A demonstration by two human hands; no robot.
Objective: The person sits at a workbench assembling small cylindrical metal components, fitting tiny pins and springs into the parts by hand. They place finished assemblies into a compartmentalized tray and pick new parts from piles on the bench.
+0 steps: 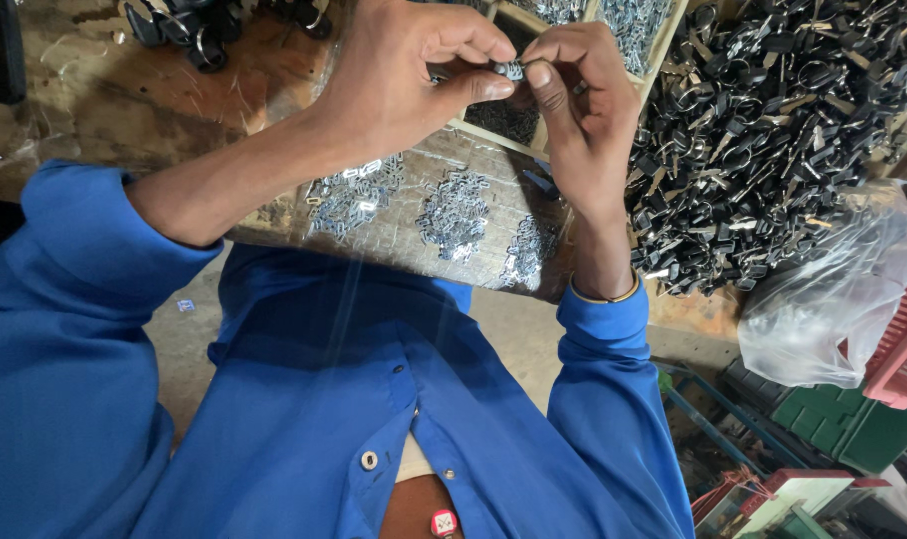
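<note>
1. Left hand [404,80] pinches a small metal piece [513,70] between thumb and forefinger; fingers closed tight.
2. Right hand [583,110] pinches the same piece; it sits above the wooden tray [493,137], between both hands.

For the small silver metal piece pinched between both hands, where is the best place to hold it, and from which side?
Probably by its two ends, one from each side: the small silver metal piece is tiny and sits between the left hand and the right hand, whose fingertips pinch it. Its exact shape is too small to tell.
</note>
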